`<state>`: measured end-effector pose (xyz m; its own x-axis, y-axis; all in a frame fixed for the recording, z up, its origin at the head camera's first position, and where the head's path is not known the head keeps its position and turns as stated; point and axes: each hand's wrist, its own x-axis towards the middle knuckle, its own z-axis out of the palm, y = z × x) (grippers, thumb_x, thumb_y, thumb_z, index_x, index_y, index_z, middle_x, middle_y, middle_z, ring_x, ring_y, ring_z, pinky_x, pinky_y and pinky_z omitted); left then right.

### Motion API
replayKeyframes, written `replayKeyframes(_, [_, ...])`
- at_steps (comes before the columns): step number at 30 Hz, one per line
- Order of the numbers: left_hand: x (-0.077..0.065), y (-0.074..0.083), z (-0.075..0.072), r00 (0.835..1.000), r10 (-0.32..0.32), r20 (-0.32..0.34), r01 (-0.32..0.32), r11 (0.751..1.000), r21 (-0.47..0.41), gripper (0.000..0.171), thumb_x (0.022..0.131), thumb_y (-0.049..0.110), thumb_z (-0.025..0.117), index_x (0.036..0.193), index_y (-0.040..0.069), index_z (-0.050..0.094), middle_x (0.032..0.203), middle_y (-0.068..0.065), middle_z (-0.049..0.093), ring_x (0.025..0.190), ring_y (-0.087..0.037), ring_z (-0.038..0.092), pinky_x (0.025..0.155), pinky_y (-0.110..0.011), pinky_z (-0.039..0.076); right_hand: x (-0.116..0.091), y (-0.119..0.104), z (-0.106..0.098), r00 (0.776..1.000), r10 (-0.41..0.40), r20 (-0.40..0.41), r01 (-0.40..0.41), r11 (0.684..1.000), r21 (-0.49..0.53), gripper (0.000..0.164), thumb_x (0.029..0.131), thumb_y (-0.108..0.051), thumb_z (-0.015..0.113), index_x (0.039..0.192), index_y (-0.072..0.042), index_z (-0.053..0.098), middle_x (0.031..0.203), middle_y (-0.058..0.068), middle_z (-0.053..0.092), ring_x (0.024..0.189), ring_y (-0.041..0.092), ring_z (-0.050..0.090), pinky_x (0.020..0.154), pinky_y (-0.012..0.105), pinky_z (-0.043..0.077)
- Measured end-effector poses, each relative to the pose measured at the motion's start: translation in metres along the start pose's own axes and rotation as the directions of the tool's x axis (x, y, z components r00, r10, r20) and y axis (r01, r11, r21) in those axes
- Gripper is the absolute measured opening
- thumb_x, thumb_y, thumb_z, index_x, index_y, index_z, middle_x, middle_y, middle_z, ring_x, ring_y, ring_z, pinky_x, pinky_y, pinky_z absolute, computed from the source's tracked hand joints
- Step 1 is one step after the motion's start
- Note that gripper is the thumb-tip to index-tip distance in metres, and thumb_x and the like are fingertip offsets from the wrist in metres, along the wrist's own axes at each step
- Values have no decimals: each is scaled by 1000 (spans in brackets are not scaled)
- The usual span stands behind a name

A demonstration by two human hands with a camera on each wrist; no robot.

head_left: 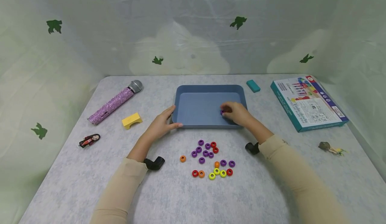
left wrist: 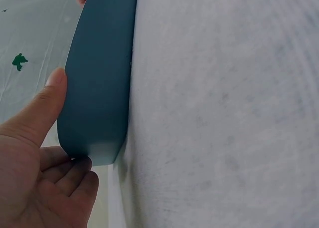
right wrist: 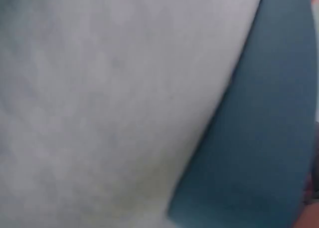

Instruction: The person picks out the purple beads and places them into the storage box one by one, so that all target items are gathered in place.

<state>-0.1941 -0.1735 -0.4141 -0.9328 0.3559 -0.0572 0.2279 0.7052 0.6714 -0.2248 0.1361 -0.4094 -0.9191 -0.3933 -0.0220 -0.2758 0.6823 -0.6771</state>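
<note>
A shallow blue tray [head_left: 196, 106] lies at the middle of the table. My left hand [head_left: 160, 125] rests at its near left corner, thumb straight against the near rim and the other fingers along the left side. In the left wrist view, the left hand [left wrist: 47, 163] touches the tray's wall [left wrist: 99, 78] with its thumb and bent fingertips around the corner. Over the tray's right part, my right hand [head_left: 238, 114] pinches a purple bead [head_left: 222, 112] between thumb and fingers. In the right wrist view the tray wall [right wrist: 254, 123] mostly hides that hand.
Loose purple beads [head_left: 205, 153], red beads [head_left: 213, 144], orange beads [head_left: 183, 158] and yellow beads [head_left: 212, 176] lie before the tray. Around it are a glittery microphone [head_left: 113, 104], yellow block [head_left: 131, 120], teal block [head_left: 253, 86], game box [head_left: 309, 103], doll [head_left: 89, 140] and small figure [head_left: 331, 148].
</note>
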Motion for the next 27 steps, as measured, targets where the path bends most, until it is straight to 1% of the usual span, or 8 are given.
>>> replayKeyframes(4, [0, 0, 0, 1000, 0, 0, 0, 1000, -6, 89, 66, 55, 55, 134, 14, 14, 136, -2, 13, 121, -20, 18, 97, -37, 21, -15, -15, -1, 993, -104, -59, 107, 993, 48, 36, 79, -22, 56, 112, -8, 50, 108, 5, 48, 97, 19, 45, 81, 33, 40])
replayKeyframes(8, [0, 0, 1, 1000, -9, 2, 9, 1000, -11, 90, 65, 55, 55, 134, 15, 14, 136, -2, 12, 121, -20, 19, 96, -37, 22, -34, -35, 5, 956, -274, -105, 285, 952, 110, 37, 77, -22, 58, 110, -7, 50, 105, 6, 49, 95, 20, 46, 80, 33, 40])
replayKeyframes(11, [0, 0, 1, 1000, -17, 4, 17, 1000, -10, 90, 65, 56, 54, 134, 16, 13, 136, -1, 12, 120, -19, 19, 96, -36, 22, -45, -46, 16, 933, -351, -84, 360, 921, 150, 37, 76, -21, 60, 109, -6, 50, 103, 6, 51, 94, 19, 47, 80, 30, 41])
replayKeyframes(13, [0, 0, 1, 1000, -21, 6, 21, 1000, -10, 90, 65, 56, 54, 134, 16, 13, 137, -1, 11, 120, -19, 19, 96, -36, 22, -50, -52, 25, 934, -356, -37, 356, 916, 185, 38, 75, -21, 61, 109, -7, 50, 104, 6, 51, 94, 19, 48, 80, 29, 41])
replayKeyframes(15, [0, 0, 1, 1000, -25, 4, 25, 1000, -10, 90, 65, 56, 54, 134, 16, 13, 136, -1, 11, 120, -19, 19, 97, -36, 22, -54, -55, 36, 941, -339, 25, 326, 922, 209, 38, 76, -21, 60, 109, -8, 50, 105, 5, 51, 93, 18, 48, 80, 29, 41])
replayKeyframes(19, [0, -1, 1, 1000, -25, 2, 25, 1000, -18, 90, 65, 57, 54, 134, 15, 14, 136, -1, 12, 120, -19, 19, 97, -36, 22, -56, -54, 54, 952, -278, 130, 249, 947, 204, 35, 78, -22, 58, 111, -12, 50, 106, 0, 50, 94, 12, 47, 81, 25, 41])
replayKeyframes(22, [1, 0, 1, 1000, -20, 0, 20, 1000, -24, 91, 64, 57, 54, 134, 15, 14, 136, -1, 12, 120, -19, 19, 97, -36, 21, -53, -51, 64, 954, -250, 164, 221, 959, 175, 32, 78, -19, 58, 109, -14, 52, 103, -6, 50, 93, 6, 46, 79, 21, 41])
replayKeyframes(27, [1, -2, 1, 1000, -14, -2, 14, 1000, -20, 91, 65, 57, 54, 134, 16, 13, 136, -1, 12, 121, -19, 18, 97, -36, 21, -49, -48, 73, 952, -255, 172, 238, 965, 112, 25, 78, -18, 58, 103, -16, 57, 97, -12, 52, 88, 2, 46, 76, 18, 41])
